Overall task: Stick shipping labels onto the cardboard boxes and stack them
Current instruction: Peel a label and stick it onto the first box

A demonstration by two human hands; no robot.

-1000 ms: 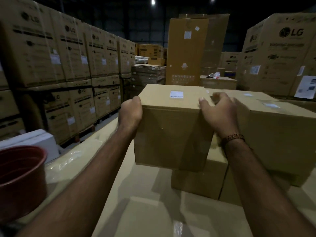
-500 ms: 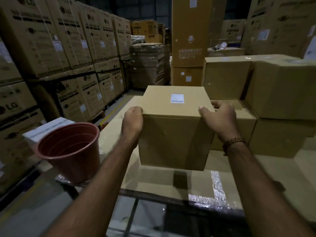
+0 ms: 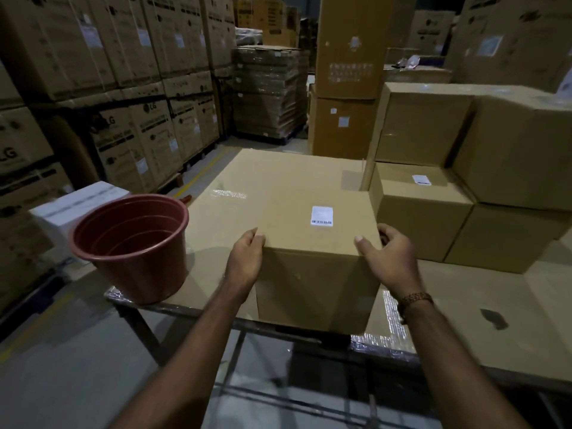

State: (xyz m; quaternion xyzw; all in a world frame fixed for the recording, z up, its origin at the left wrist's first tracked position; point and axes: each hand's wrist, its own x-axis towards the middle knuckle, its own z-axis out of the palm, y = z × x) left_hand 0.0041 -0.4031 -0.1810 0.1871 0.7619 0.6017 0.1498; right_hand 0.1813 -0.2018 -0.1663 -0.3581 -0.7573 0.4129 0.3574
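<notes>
Dim warehouse, seen from head height looking down. Cardboard box [image 3: 312,243] at near edge of cardboard-covered table [image 3: 464,292], front face hanging a little past that edge. White barcode shipping label [image 3: 322,216] stuck on box top, twd right of centre. Left hand [image 3: 246,258] gripping box's near-left top corner, thumb on top, fingers wrapped down the side. Right hand [image 3: 390,255] gripping near-right top corner, thumb on top face, fingers curled round right side. Beaded bracelet [image 3: 414,298] on right wrist.

Reddish-brown plastic bucket [image 3: 136,246] at table's near-left corner, just beside box, tilted twd camera, partly over the edge. Strips of shiny clear tape [image 3: 393,317] on table surface by near edge, under right wrist.

Stack of four plain cardboard boxes [image 3: 510,150] at right side of table, two levels high, close to held box's right but apart. Lower-left one of stack carries small white label [image 3: 421,179] on exposed top.

White carton [image 3: 77,209] off table's left edge. Tall walls of printed LG cartons [image 3: 130,72] along left, wrapped pallet of flat cardboard [image 3: 269,91] at back, more big cartons behind.
</notes>
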